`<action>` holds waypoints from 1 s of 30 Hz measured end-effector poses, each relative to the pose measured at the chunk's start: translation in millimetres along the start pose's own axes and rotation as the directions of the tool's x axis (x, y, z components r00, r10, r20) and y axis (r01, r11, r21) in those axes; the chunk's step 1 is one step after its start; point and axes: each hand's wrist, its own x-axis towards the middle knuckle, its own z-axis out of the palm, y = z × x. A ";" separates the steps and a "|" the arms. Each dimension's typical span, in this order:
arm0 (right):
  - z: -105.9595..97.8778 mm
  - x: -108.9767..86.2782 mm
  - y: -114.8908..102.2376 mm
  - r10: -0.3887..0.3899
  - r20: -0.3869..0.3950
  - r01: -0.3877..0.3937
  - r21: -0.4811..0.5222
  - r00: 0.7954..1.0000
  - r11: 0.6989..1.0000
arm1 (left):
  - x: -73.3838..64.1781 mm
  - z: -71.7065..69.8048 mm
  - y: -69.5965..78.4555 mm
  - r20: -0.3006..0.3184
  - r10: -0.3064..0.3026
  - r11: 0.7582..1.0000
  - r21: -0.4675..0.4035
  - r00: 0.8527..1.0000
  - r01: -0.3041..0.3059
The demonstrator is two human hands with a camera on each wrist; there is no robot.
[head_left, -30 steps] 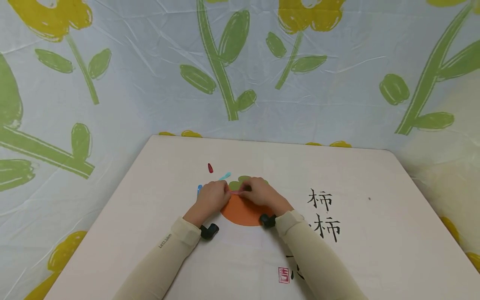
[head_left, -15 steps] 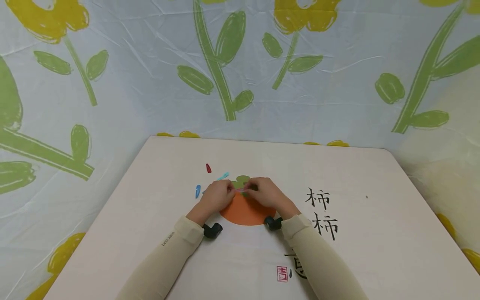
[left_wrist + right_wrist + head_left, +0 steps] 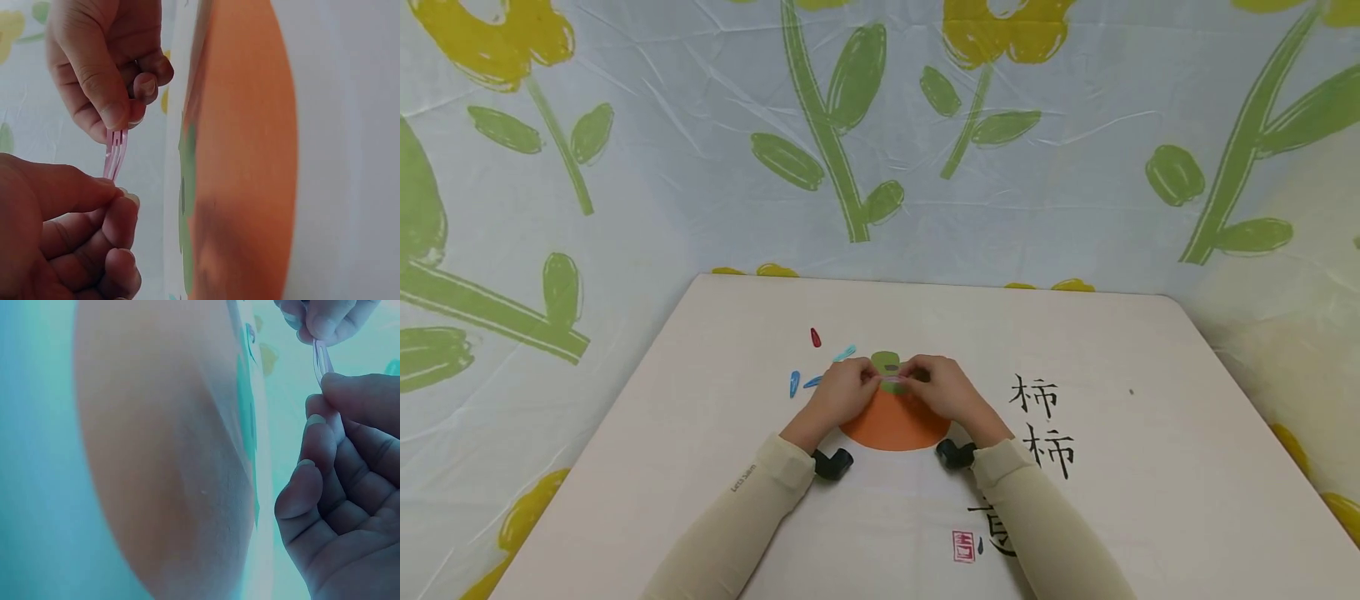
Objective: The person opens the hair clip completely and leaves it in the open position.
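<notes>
A pink snap hair clip point(image 3: 115, 155) is held between both hands, above the printed orange persimmon point(image 3: 895, 425) with its green leaves point(image 3: 885, 358). One end is pinched by the thumb and fingers of my left hand point(image 3: 847, 390). My right hand point(image 3: 943, 387) pinches the other end the same way. Close up in the left wrist view, the clip's slotted metal shows between the two sets of fingertips. From the right wrist, the clip also spans the gap between the fingers; both its ends are covered by them.
Left of the hands lie a red hair clip point(image 3: 816, 337), a light blue one point(image 3: 845, 353) and a blue one point(image 3: 794, 384). Another blue clip point(image 3: 813, 382) lies beside the left hand. Black characters point(image 3: 1048, 450) are printed on the tabletop at right. A flowered cloth point(image 3: 700, 150) hangs behind.
Both hands have shifted a little to the right with the pink hair clip between them. The blue clips beside the left hand show more fully now.
</notes>
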 end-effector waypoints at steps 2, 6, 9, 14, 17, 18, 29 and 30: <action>-1.7 -1.6 1.7 0.006 -0.009 -0.006 0.020 1.000 1.000 | 0.6 0.6 0.7 -0.005 0.006 1.000 -0.025 1.000 -0.006; -5.7 -4.9 6.2 0.014 -0.020 -0.013 0.079 1.000 0.997 | 0.8 1.6 2.1 -0.002 0.014 0.995 -0.099 1.000 -0.014; -7.9 -6.6 9.2 0.009 -0.018 -0.007 0.121 1.000 0.993 | 0.4 2.6 2.5 0.006 0.005 0.989 -0.146 1.000 -0.004; -9.6 -8.2 10.4 -0.004 -0.017 0.007 0.168 1.000 0.986 | -0.7 3.8 1.0 0.004 0.001 0.981 -0.196 1.000 0.000; -9.9 -8.0 11.2 0.001 -0.019 0.002 0.191 1.000 0.982 | -0.9 4.6 -0.9 -0.001 0.017 0.974 -0.228 1.000 -0.016; -9.9 -7.9 11.5 0.004 -0.022 0.000 0.197 1.000 0.980 | -0.8 4.9 -1.8 -0.001 0.024 0.971 -0.238 1.000 -0.023; -8.1 -8.8 12.3 0.008 -0.065 0.007 0.228 0.998 0.974 | 0.5 6.5 -9.6 0.013 0.065 0.943 -0.329 0.998 -0.058; -8.2 -9.2 12.3 0.003 -0.066 0.012 0.228 0.998 0.973 | 0.3 6.3 -9.9 0.015 0.070 0.941 -0.332 0.997 -0.061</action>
